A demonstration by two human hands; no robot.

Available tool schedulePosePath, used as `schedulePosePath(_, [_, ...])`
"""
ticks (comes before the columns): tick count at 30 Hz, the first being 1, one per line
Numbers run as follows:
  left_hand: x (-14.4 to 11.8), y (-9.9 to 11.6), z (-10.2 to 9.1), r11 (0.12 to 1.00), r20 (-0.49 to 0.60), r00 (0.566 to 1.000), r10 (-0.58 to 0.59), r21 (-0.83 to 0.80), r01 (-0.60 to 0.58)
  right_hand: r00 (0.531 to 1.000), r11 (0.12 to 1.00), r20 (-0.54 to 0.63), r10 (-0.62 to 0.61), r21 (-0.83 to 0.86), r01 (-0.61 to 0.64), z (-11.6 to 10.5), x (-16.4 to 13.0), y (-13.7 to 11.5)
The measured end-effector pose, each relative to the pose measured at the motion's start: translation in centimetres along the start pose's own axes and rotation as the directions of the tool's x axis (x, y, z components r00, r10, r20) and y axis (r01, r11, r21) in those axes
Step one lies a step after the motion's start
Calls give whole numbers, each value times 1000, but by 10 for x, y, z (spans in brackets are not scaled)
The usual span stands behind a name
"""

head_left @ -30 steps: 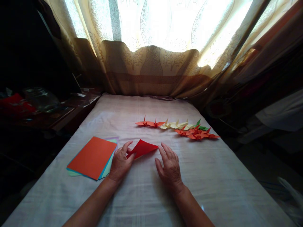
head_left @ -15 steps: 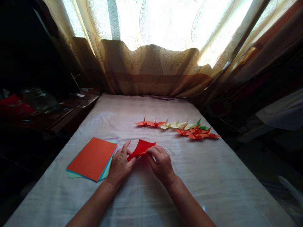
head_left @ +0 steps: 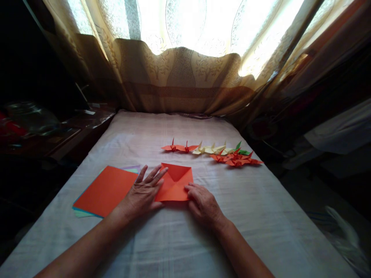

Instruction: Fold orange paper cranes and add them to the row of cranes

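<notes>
1. Pale, faintly striped cloth is seen covering the long table (head_left: 261,216), which runs from the near edge of the view toward a curtained window.
2. Nearest on it, the left hand (head_left: 142,195) is laid flat with fingers spread and nothing grasped; its fingertips rest on the left edge of a red-orange square sheet of paper (head_left: 175,185).
3. The right hand (head_left: 203,202) is placed palm down at the sheet's lower right corner, fingers loosely curled and pressed on the paper, nothing clasped.
4. The sheet lies flat at the middle of the table between the two hands, with creases marked across it.
5. Just left of the left hand, a stack of coloured paper sheets topped by an orange one (head_left: 106,189) is set on the cloth, with green and blue edges showing beneath.
6. Farther back and to the right, a row of small folded paper cranes in orange, pale yellow and green (head_left: 211,150) is lined up.
7. Beyond the table's far end, a patterned tan curtain (head_left: 185,81) is hung before the bright window.
</notes>
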State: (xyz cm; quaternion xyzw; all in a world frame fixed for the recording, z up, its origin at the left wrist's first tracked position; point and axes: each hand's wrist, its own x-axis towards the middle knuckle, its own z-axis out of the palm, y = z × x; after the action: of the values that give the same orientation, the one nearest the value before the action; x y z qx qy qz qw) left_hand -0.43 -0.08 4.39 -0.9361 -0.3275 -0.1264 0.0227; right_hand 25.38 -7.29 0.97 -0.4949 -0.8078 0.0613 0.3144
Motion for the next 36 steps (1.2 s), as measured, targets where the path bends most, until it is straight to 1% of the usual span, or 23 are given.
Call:
schedulePosePath(2, [1, -1, -1, 1000, 21, 1000, -4, -12, 4, 1000, 1000, -5, 28, 14, -28, -3, -2, 3])
schedulePosePath(6, [-2, 2, -2, 993, 92, 993, 77, -93, -69, 994, 989, -35, 108, 101, -104, -8, -5, 7])
schedulePosePath(8, [-3, 2, 0, 984, 99, 989, 108, -150, -92, 985, 972, -21, 169, 167, -163, -12, -6, 7])
schedulePosePath(11, [-6, 2, 5, 969, 91, 990, 111, -233, -87, 964, 933, 23, 266, 246, -264, -17, -7, 5])
schedulePosePath(13, [-10, 4, 9, 955, 86, 993, 87, -291, -58, 943, 902, 56, 327, 279, -329, -20, -7, 3])
schedulePosePath(15, [-14, 6, 12, 941, 86, 996, 38, -339, -7, 923, 866, 71, 379, 325, -380, -20, -7, 3])
schedulePosePath(18, [-18, 11, 17, 919, 66, 996, -60, -386, 81, 905, 827, 45, 423, 388, -406, -15, -3, 6])
schedulePosePath(20, [-19, 14, 22, 896, 30, 986, -165, -413, 162, 890, 835, -11, 456, 352, -423, -8, 2, 8])
schedulePosePath(21, [-19, 15, 25, 877, 20, 972, -234, -427, 220, 879, 844, -45, 476, 305, -441, -3, 5, 10])
schedulePosePath(23, [-18, 18, 30, 832, 8, 932, -362, -448, 327, 851, 855, -115, 513, 158, -494, 5, 12, 12])
schedulePosePath(25, [-15, 21, 33, 828, -51, 899, -435, -416, 377, 843, 853, -165, 513, -11, -521, 12, 19, 13])
schedulePosePath(26, [-13, 25, 34, 850, -109, 892, -438, -372, 372, 847, 850, -179, 501, -86, -520, 14, 21, 13])
schedulePosePath(27, [-10, 29, 33, 884, -178, 891, -417, -307, 352, 854, 845, -190, 485, -151, -513, 16, 23, 12])
schedulePosePath(28, [-8, 34, 33, 921, -238, 900, -366, -233, 313, 862, 840, -194, 468, -204, -502, 18, 24, 12])
schedulePosePath(29, [-5, 40, 32, 953, -265, 919, -293, -164, 256, 871, 836, -194, 452, -249, -489, 20, 25, 12])
schedulePosePath(31, [-1, 53, 32, 990, -232, 965, -124, -90, 105, 884, 826, -187, 428, -315, -467, 22, 26, 11])
schedulePosePath(32, [1, 59, 33, 995, -202, 977, -72, -84, 56, 887, 820, -183, 423, -339, -461, 23, 26, 10])
schedulePosePath(34, [4, 69, 39, 995, -133, 991, -5, -97, -8, 888, 806, -178, 423, -375, -459, 25, 26, 10])
schedulePosePath(36, [5, 73, 47, 994, -54, 998, 14, -108, -20, 885, 788, -189, 426, -402, -466, 26, 24, 10])
